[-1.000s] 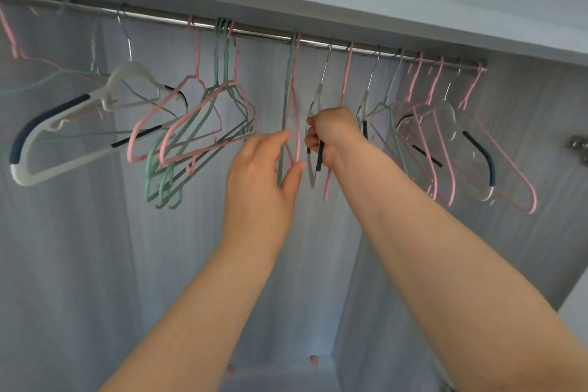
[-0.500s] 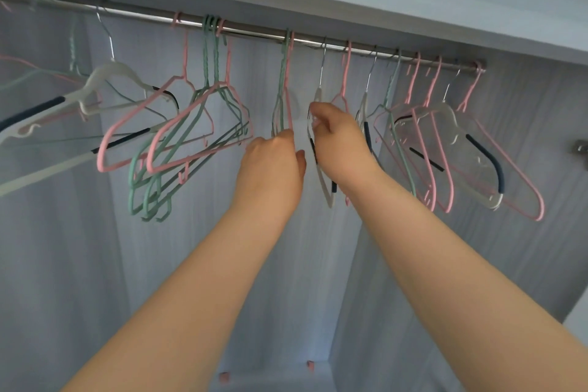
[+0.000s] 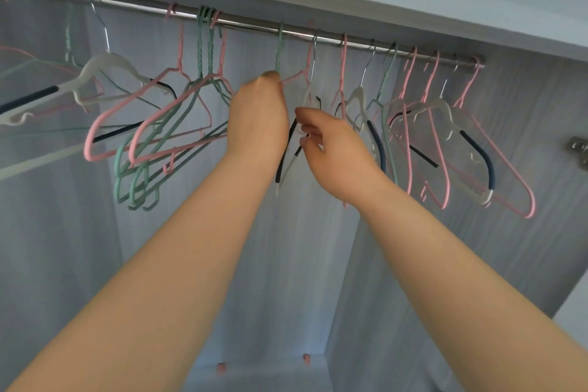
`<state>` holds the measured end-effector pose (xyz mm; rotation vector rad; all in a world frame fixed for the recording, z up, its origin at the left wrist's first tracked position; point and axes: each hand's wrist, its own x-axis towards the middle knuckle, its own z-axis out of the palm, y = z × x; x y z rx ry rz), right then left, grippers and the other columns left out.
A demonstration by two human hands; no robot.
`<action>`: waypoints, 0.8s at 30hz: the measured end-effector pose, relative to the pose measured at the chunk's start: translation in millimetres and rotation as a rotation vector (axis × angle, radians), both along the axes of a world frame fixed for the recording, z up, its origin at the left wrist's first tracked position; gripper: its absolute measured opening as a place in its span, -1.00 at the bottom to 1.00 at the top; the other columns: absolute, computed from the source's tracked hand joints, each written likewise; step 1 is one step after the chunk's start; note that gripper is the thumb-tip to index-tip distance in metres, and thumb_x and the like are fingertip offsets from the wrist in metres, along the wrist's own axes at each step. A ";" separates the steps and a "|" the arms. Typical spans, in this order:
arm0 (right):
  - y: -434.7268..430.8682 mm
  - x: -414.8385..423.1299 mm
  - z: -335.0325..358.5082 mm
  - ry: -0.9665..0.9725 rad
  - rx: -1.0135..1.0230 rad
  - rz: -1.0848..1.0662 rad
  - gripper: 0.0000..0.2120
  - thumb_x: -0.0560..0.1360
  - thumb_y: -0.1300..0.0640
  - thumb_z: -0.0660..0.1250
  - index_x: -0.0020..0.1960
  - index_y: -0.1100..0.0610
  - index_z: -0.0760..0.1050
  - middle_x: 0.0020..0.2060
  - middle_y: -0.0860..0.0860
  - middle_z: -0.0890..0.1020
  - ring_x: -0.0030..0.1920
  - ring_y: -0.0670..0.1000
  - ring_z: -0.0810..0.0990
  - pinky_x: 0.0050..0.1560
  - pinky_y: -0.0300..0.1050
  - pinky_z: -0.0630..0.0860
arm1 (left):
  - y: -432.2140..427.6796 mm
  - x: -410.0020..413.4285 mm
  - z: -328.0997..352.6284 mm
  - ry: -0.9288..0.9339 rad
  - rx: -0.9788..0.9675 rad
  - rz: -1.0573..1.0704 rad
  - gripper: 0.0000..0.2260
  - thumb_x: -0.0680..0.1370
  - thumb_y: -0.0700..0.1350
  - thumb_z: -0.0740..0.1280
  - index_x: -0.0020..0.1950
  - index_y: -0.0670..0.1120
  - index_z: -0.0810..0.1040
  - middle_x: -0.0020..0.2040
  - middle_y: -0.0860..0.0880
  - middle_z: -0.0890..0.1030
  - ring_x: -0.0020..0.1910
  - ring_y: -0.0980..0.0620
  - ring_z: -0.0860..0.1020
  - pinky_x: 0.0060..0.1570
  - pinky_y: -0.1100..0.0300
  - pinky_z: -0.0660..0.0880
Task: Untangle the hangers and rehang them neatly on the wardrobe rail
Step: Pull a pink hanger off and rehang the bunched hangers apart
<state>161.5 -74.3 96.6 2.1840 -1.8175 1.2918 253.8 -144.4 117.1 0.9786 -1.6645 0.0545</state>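
A metal rail (image 3: 254, 25) runs across the wardrobe top with many hangers on it. My left hand (image 3: 257, 118) is raised in a fist just under the rail. It grips the neck of a green hanger (image 3: 279, 48) and the shoulder of a pink hanger (image 3: 307, 62) beside it. The pink hanger's hook is blurred near the rail. My right hand (image 3: 331, 146) is just to the right and lower, its fingers curled on the arm of a white hanger with dark blue pads (image 3: 308, 95), which hangs by a metal hook.
A tangled bunch of pink and green hangers (image 3: 165, 137) hangs left of my hands, and a white padded hanger (image 3: 105, 65) further left. Several pink, green and white hangers (image 3: 445, 137) crowd the rail's right end. A metal hinge (image 3: 577, 149) sits on the right wall.
My left hand rose toward the rail and closed on the green and pink hangers. My right hand slid down the white hanger. The pink hanger shifted right.
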 end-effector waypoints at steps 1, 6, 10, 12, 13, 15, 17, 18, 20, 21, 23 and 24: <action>2.1 -0.4 -1.0 -0.009 -0.001 0.005 -0.58 0.56 0.29 0.09 0.41 0.15 0.29 0.34 0.09 0.44 0.33 0.02 0.42 0.32 -0.22 0.31 | -3.3 -1.1 2.7 -0.023 0.025 0.009 -0.72 0.53 -0.36 0.07 -0.37 -0.13 0.23 -0.45 0.01 0.26 -0.32 -0.04 0.34 -0.40 0.21 0.07; 19.6 -4.4 -10.8 -0.063 0.051 0.072 -0.59 0.55 0.29 0.13 0.39 0.15 0.32 0.32 0.08 0.46 0.30 -0.03 0.44 0.35 -0.20 0.33 | -17.4 0.9 5.6 -0.116 0.107 0.058 -0.76 0.39 -0.48 0.08 -0.38 -0.19 0.29 -0.18 -0.24 0.53 -0.17 -0.17 0.50 -0.31 0.16 0.22; 39.4 -8.0 -23.7 -0.110 0.103 0.143 -0.61 0.55 0.29 0.15 0.36 0.12 0.36 0.30 0.01 0.48 0.27 -0.08 0.46 0.36 -0.23 0.33 | -6.7 19.6 -9.5 -0.108 0.084 0.129 -0.74 0.39 -0.48 0.07 -0.35 -0.16 0.33 -0.43 -0.02 0.29 -0.28 -0.06 0.38 -0.33 0.12 0.21; 49.1 -7.4 -32.8 -0.143 0.127 0.193 -0.63 0.54 0.29 0.17 0.33 0.13 0.40 0.26 -0.01 0.51 0.24 -0.10 0.48 0.32 -0.30 0.35 | 4.9 34.0 -19.1 -0.059 0.056 0.152 -0.75 0.43 -0.45 0.09 -0.26 -0.14 0.42 -0.43 -0.03 0.32 -0.29 -0.02 0.35 -0.31 0.14 0.21; 52.6 -6.3 -38.6 -0.162 0.141 0.222 -0.64 0.54 0.31 0.18 0.31 0.14 0.41 0.23 -0.02 0.53 0.22 -0.10 0.49 0.30 -0.32 0.36 | 11.7 41.6 -24.5 -0.035 0.048 0.158 -0.74 0.44 -0.44 0.11 -0.22 -0.11 0.45 -0.38 -0.08 0.37 -0.29 -0.01 0.35 -0.30 0.15 0.23; 55.4 -2.4 -50.3 -0.188 0.179 0.271 -0.66 0.53 0.33 0.18 0.29 0.16 0.43 0.18 -0.03 0.55 0.17 -0.10 0.51 0.26 -0.35 0.38 | 27.6 57.8 -36.3 -0.005 0.044 0.157 -0.77 0.44 -0.41 0.13 -0.22 -0.09 0.41 -0.29 -0.13 0.45 -0.28 -0.02 0.39 -0.25 0.15 0.30; 51.1 3.2 -62.2 -0.189 0.221 0.301 -0.66 0.53 0.36 0.18 0.27 0.19 0.44 0.14 -0.01 0.56 0.13 -0.12 0.50 0.23 -0.38 0.38 | 48.1 73.9 -49.7 0.035 0.045 0.138 -0.83 0.49 -0.34 0.14 -0.19 -0.21 0.51 -0.25 -0.22 0.58 -0.27 -0.14 0.53 -0.19 0.04 0.47; 46.7 5.9 -68.6 -0.181 0.239 0.311 -0.66 0.52 0.37 0.18 0.27 0.20 0.45 0.15 0.03 0.56 0.12 -0.11 0.50 0.23 -0.36 0.38 | 60.3 81.5 -57.6 0.049 0.045 0.141 -0.81 0.51 -0.30 0.15 -0.10 -0.22 0.56 -0.22 -0.26 0.61 -0.25 -0.20 0.56 -0.16 -0.01 0.50; 36.5 11.4 -81.9 -0.161 0.290 0.321 -0.65 0.52 0.37 0.17 0.28 0.22 0.44 0.19 0.08 0.56 0.11 -0.10 0.50 0.26 -0.31 0.38 | 86.2 96.4 -75.6 0.068 0.034 0.167 -0.81 0.54 -0.25 0.18 0.00 -0.18 0.58 -0.22 -0.25 0.64 -0.23 -0.20 0.59 -0.16 0.06 0.48; 31.7 13.9 -88.7 -0.157 0.323 0.324 -0.65 0.52 0.37 0.18 0.29 0.22 0.43 0.21 0.10 0.55 0.12 -0.09 0.49 0.27 -0.28 0.38 | 99.3 103.7 -85.4 0.085 0.036 0.179 -0.82 0.54 -0.23 0.20 0.01 -0.16 0.58 -0.25 -0.20 0.64 -0.25 -0.14 0.60 -0.19 0.13 0.43; 22.4 17.7 -103.5 -0.157 0.373 0.311 -0.63 0.52 0.33 0.20 0.32 0.22 0.39 0.27 0.13 0.50 0.20 -0.04 0.49 0.31 -0.22 0.35 | 121.7 119.7 -107.5 0.140 0.063 0.177 -0.84 0.54 -0.20 0.22 0.01 -0.12 0.59 -0.33 -0.07 0.60 -0.32 0.06 0.57 -0.24 0.28 0.38; 18.2 18.6 -110.7 -0.143 0.392 0.285 -0.60 0.53 0.28 0.21 0.36 0.22 0.34 0.31 0.13 0.45 0.28 0.01 0.45 0.34 -0.20 0.32 | 129.7 129.1 -120.1 0.171 0.083 0.167 -0.84 0.53 -0.18 0.22 0.01 -0.09 0.59 -0.37 0.03 0.57 -0.34 0.23 0.54 -0.25 0.38 0.37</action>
